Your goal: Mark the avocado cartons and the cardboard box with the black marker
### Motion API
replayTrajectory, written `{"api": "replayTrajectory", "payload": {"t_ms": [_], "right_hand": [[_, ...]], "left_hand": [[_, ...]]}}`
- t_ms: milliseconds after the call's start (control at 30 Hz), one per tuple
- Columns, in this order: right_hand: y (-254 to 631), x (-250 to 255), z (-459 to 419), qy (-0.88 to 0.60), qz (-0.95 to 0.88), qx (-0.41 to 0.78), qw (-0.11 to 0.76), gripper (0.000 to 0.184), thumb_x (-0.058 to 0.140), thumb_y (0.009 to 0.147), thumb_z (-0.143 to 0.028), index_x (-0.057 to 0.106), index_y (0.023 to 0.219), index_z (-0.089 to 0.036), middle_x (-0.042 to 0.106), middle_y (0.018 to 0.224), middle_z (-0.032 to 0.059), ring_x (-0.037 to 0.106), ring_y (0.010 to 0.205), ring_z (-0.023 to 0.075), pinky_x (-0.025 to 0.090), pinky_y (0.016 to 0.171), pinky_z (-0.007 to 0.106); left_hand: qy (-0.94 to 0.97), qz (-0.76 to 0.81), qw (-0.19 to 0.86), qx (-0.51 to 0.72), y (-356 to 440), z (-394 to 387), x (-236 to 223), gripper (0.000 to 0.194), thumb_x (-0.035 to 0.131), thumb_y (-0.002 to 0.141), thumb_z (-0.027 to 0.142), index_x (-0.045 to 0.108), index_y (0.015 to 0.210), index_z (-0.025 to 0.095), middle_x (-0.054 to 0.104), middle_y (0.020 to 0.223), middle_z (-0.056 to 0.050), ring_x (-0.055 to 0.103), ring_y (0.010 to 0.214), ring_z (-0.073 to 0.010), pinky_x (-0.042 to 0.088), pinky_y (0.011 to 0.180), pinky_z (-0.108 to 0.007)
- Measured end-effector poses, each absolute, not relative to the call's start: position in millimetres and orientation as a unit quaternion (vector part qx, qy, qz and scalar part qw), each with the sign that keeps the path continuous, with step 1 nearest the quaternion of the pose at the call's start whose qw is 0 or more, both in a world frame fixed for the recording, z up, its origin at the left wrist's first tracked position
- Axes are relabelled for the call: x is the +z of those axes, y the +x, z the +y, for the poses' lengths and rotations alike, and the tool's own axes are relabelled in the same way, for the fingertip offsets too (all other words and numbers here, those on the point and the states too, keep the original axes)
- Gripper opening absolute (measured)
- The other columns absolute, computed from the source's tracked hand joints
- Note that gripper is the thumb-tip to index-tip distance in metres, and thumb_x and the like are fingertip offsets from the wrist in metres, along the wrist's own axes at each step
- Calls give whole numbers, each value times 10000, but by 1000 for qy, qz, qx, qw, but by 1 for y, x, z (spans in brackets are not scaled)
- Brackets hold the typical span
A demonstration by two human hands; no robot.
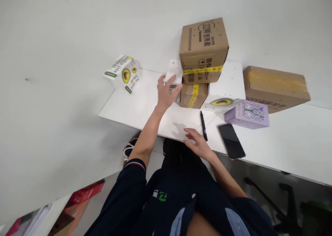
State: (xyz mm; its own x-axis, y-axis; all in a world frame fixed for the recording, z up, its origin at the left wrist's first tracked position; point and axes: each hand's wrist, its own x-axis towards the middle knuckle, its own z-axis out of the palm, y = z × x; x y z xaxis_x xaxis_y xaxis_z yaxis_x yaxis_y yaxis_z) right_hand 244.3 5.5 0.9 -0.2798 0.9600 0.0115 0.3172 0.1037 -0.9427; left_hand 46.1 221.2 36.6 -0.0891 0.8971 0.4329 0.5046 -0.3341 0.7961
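Note:
My left hand (pixel 166 93) reaches forward over the white table, fingers spread, at a small white box (pixel 174 70). Its fingertips overlap the box's near side; I cannot tell whether they touch it. Right of that box is a small brown carton (pixel 200 97) with yellow tape, and a larger brown carton (pixel 203 58) stands above it. My right hand (pixel 198 144) hovers at the table's front edge, fingers apart and holding nothing. A black marker pen (pixel 203 125) lies just beyond it, with a black phone (pixel 231 141) to the right.
A white box with avocado pictures (pixel 127 73) sits at the table's left end. Another white avocado box (pixel 225 87) stands beside the stacked cartons. Farther right are a purple box (pixel 249 115) and a long brown carton (pixel 276 87). A wall rises behind the table (pixel 290 142).

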Motion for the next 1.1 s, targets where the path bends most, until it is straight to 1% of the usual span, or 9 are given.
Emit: {"api": "replayTrajectory", "payload": {"t_ms": [133, 300, 433, 567, 633, 733, 867, 967, 1100], "right_hand": [[248, 4, -3, -487, -656, 449, 361, 425, 621, 934, -392, 611, 1346, -287, 635, 1310, 107, 714, 1001, 196, 639, 931, 444], [259, -1, -14, -509, -631, 468, 353, 399, 634, 910, -388, 639, 1288, -262, 647, 1284, 114, 727, 938, 186, 650, 894, 434], [254, -3, -11, -528, -585, 496, 365, 460, 646, 894, -437, 630, 1311, -241, 673, 1270, 125, 730, 882, 178, 648, 865, 416], [235, -10, 9, -553, -503, 557, 362, 678, 631, 879, -593, 544, 1434, -213, 701, 1266, 139, 740, 869, 206, 635, 894, 466], [225, -16, 22, -560, -461, 581, 369, 760, 587, 877, -673, 515, 1469, -202, 702, 1292, 151, 745, 958, 247, 613, 953, 505], [216, -19, 36, -537, -438, 597, 404, 741, 552, 879, -721, 552, 1444, -242, 677, 1383, 116, 678, 1214, 285, 532, 1097, 508], [223, -7, 35, -457, -477, 588, 466, 727, 701, 819, -654, 555, 1428, -284, 680, 1397, 67, 614, 1318, 282, 472, 1166, 477], [235, 1, 30, -414, -502, 577, 493, 870, 807, 746, -593, 464, 1497, -319, 636, 1459, 66, 593, 1352, 277, 471, 1175, 470], [251, -4, 30, -427, -533, 540, 492, 1019, 850, 705, -559, 356, 1565, -326, 461, 1624, 72, 458, 1490, 283, 368, 1256, 491]], "left_hand": [[624, 585, 229, 465, 71, 232, 47, 662, 854, 742, 538, 634, 1299, 257, 461, 1458, -149, 368, 1483, -411, 350, 1201, -569], [544, 630, 204, 514, 26, 228, 55, 572, 817, 789, 466, 647, 1259, 187, 631, 1326, -140, 539, 1351, -316, 396, 1197, -485], [340, 648, 348, 586, -23, 169, 42, 634, 764, 807, 457, 580, 1369, 230, 681, 1197, -115, 684, 1045, -247, 606, 863, -395], [257, 604, 444, 610, -40, 83, 18, 698, 739, 802, 512, 512, 1420, 282, 687, 1105, -83, 667, 763, -161, 601, 645, -313], [259, 563, 478, 623, -33, 43, 4, 665, 742, 796, 533, 547, 1376, 273, 695, 1163, -101, 685, 809, -178, 611, 663, -330], [273, 493, 515, 646, -17, 2, -17, 644, 782, 762, 521, 611, 1325, 260, 677, 1327, -127, 702, 1057, -250, 621, 834, -388], [342, 444, 511, 651, -11, -13, -34, 757, 879, 671, 427, 617, 1367, 283, 637, 1438, -101, 615, 1311, -300, 520, 1087, -426], [430, 455, 499, 599, -14, -3, -39, 769, 863, 695, 380, 591, 1405, 264, 638, 1435, -110, 601, 1335, -312, 473, 1140, -463], [497, 526, 438, 534, -8, 9, -40, 580, 785, 731, 338, 657, 1277, 195, 679, 1348, -129, 596, 1326, -321, 449, 1150, -505]]}}
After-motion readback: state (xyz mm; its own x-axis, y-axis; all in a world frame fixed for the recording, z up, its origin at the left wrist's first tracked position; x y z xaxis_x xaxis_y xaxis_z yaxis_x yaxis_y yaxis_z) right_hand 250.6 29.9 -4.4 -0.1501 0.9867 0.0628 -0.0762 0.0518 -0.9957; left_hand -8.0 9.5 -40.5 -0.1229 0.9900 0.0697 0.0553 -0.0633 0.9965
